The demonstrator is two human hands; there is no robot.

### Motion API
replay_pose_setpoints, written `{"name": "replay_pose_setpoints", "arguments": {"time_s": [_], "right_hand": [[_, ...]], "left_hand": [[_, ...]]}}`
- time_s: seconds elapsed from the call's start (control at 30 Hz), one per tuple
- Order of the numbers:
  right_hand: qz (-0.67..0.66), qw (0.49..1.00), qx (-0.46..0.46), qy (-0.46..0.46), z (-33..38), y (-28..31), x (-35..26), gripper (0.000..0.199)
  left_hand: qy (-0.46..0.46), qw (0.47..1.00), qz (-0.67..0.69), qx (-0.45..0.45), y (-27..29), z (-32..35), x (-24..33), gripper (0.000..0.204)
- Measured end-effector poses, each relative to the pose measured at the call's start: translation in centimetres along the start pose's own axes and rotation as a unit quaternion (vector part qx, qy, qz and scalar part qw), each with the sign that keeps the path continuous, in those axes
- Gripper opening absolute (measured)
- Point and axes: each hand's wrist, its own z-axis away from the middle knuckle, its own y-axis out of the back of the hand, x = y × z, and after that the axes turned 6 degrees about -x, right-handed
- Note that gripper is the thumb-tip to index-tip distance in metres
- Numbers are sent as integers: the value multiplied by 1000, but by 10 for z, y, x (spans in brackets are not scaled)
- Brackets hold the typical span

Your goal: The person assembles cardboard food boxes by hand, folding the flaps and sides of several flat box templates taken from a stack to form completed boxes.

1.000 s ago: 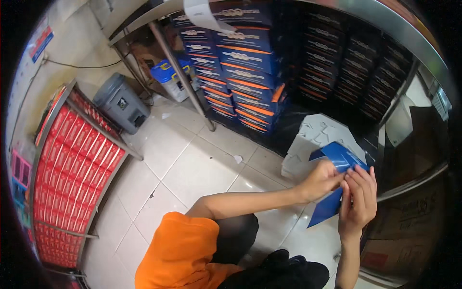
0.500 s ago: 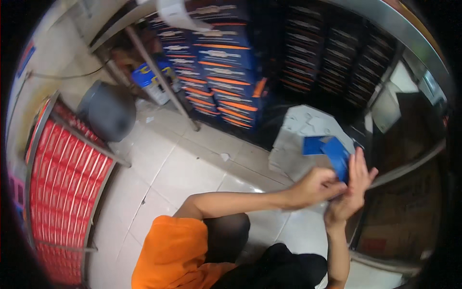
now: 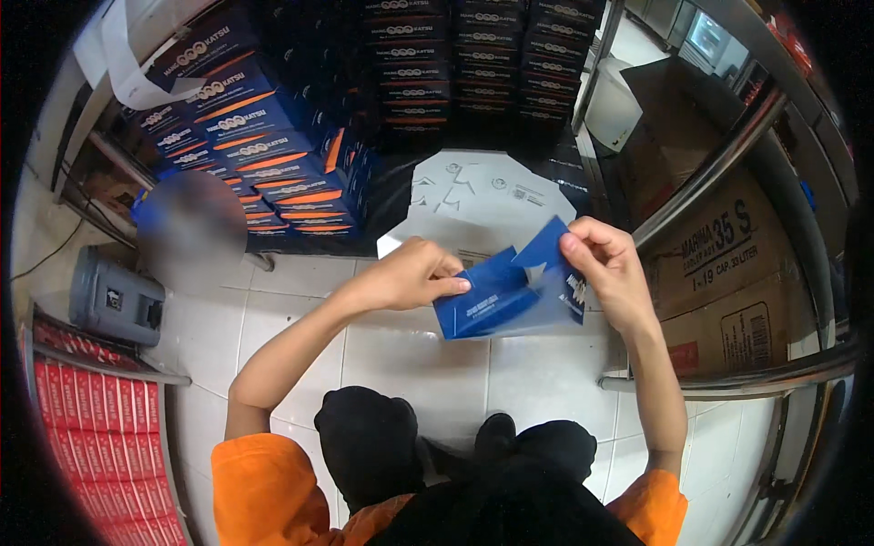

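Note:
A blue cardboard box blank (image 3: 482, 300), partly folded with a pale inner side, is stretched between my two hands in front of me. My left hand (image 3: 421, 276) pinches its left panel between thumb and fingers. At its upper right flap, my right hand (image 3: 603, 259) grips the card with the thumb on the near face. Part of the blank's middle is smeared by motion. Just beyond it lies a white flat sheet (image 3: 482, 196) with cut corners and small dark print, partly covered by the blank.
Stacked dark blue and orange boxes (image 3: 264, 146) stand far left, more dark boxes (image 3: 482, 64) behind. Red packs (image 3: 100, 437) fill a rack at lower left, below a grey bin (image 3: 127, 296). A metal rail (image 3: 719, 168) and brown carton (image 3: 728, 291) flank the right.
My view has swung to the right and levelled. My hands, earlier close together at the blue card, are now apart with the blank spread between them.

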Motion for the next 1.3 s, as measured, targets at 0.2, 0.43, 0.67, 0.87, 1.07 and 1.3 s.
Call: {"name": "replay_pose_setpoints", "arguments": {"time_s": [0.2, 0.43, 0.67, 0.87, 1.07, 1.3], "right_hand": [[370, 917, -20, 147, -3, -16, -18, 11], [262, 954, -133, 53, -3, -13, -6, 15], [373, 888, -269, 2, -2, -20, 24, 27], [171, 904, -383, -85, -17, 2, 44, 30], [278, 898, -336, -56, -6, -32, 43, 41], [326, 927, -181, 31, -8, -33, 41, 22]], "left_hand": [[-24, 999, -17, 29, 5, -2, 36, 20], [-100, 983, -139, 59, 2, -5, 44, 15], [-116, 976, -184, 24, -10, -11, 27, 17], [-99, 986, -132, -16, -9, -6, 32, 15], [-95, 984, -150, -23, -8, -3, 15, 14], [-69, 847, -321, 419, -12, -4, 47, 40]]}}
